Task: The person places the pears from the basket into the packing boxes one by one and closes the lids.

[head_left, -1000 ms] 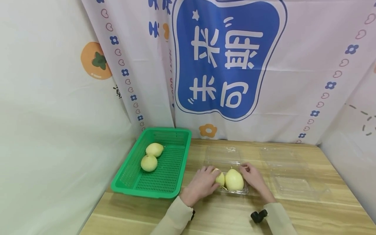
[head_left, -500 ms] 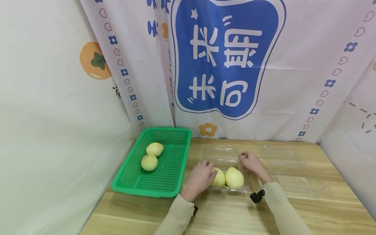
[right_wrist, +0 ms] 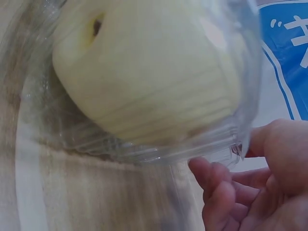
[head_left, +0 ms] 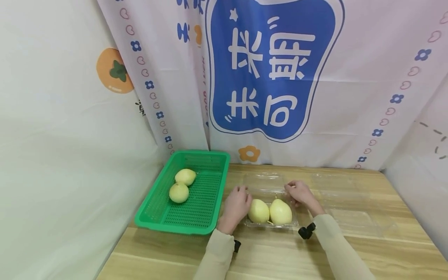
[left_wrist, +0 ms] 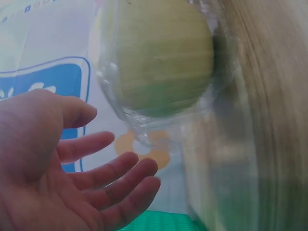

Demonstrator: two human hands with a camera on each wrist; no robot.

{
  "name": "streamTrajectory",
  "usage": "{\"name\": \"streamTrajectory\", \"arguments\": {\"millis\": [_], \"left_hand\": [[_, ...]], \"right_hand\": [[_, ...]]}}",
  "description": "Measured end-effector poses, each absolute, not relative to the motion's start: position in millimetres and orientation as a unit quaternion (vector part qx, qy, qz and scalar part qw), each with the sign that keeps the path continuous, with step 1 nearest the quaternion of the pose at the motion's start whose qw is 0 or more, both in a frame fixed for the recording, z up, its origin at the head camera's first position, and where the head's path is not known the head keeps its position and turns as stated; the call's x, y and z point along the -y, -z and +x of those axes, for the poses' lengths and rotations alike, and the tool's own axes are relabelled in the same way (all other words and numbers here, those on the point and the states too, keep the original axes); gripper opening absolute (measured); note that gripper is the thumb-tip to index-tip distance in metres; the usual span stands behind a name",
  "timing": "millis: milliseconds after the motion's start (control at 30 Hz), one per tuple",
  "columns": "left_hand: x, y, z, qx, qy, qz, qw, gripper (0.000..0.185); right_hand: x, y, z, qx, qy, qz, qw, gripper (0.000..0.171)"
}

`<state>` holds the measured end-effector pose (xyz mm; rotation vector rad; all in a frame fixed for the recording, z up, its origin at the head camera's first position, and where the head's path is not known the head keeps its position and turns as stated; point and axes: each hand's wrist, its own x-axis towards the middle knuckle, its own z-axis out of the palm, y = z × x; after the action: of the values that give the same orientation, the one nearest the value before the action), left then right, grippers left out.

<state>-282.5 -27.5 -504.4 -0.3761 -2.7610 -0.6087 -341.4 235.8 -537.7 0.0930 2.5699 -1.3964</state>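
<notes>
Two yellow pears (head_left: 259,212) sit side by side in the base of a clear plastic clamshell box (head_left: 250,224), its lid (head_left: 264,182) folded back behind it. My left hand (head_left: 236,205) is at the box's left side; in the left wrist view its fingers (left_wrist: 108,187) are loosely spread and hold nothing, near the box wall. At the back right corner, my right hand (head_left: 301,193) pinches the box's edge. The right wrist view has the thumb and curled fingers (right_wrist: 219,192) at that plastic rim, below one pear (right_wrist: 149,72).
On the left stands a green perforated basket (head_left: 206,229) with two more pears (head_left: 179,193) in it. Another opened clear box (head_left: 353,219) lies on the wooden table (head_left: 266,256) to the right. A printed cloth (head_left: 350,128) hangs behind the table.
My left hand has come off the left pear and drawn left to the box's side. My right hand has moved back along the box's right side to its rear corner.
</notes>
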Motion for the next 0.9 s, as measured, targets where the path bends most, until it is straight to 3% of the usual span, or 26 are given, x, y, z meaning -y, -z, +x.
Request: {"name": "streamTrajectory", "arguments": {"millis": [467,900], "left_hand": [[25.9,512.0,-301.4,0.943,0.323,-0.054,0.057,0.041],[36.5,529.4,-311.7,0.920,0.385,-0.047,0.050,0.040]], "right_hand": [[-242.2,535.3,-341.7,-0.852,0.510,0.027,0.116,0.042],[-240.6,532.9,-325.6,-0.843,0.528,0.006,0.098,0.041]]}}
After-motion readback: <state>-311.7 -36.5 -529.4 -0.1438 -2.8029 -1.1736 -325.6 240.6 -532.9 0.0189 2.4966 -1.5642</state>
